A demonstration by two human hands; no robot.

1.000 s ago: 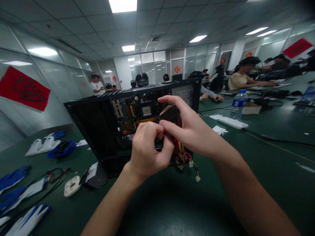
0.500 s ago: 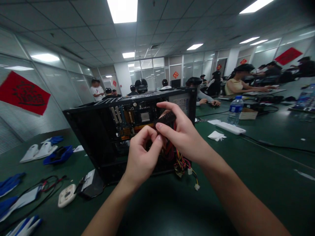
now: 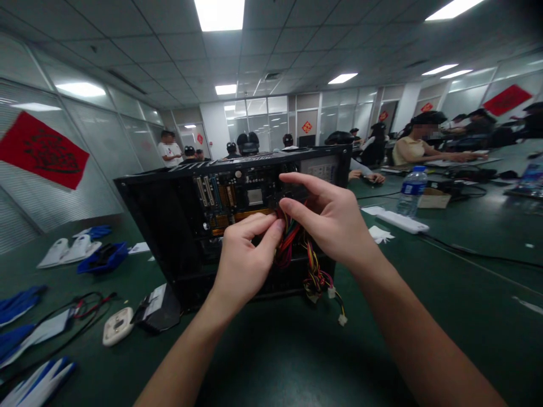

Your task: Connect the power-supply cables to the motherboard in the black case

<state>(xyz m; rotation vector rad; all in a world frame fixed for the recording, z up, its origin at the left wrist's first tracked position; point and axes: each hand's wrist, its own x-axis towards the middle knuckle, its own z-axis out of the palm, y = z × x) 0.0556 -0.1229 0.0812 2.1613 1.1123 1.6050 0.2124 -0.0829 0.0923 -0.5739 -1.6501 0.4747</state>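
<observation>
A black desktop computer case (image 3: 169,237) stands on the green table with its side off. Inside it show the motherboard (image 3: 255,196) and slots. My left hand (image 3: 246,246) is closed, thumb and index finger pinching the end of a power cable bundle (image 3: 289,237) of coloured wires in front of the board. My right hand (image 3: 335,217) is just right of it, thumb and index finger apart around a dark gap, the wires passing by its palm. Its other fingers are partly hidden. Loose wires with white connectors (image 3: 331,292) hang over the case's lower edge.
Left on the table are a dark boxy part (image 3: 158,310), a white round-cornered object (image 3: 117,326), a blue tray (image 3: 102,258) and blue-white gloves (image 3: 40,384). To the right are a power strip (image 3: 403,222) and a water bottle (image 3: 412,191). Several people sit beyond.
The black connector seen between my right thumb and fingers is no longer visible there. My right hand has shifted slightly right and its thumb has lifted. More coloured wires show beside my left fingertips.
</observation>
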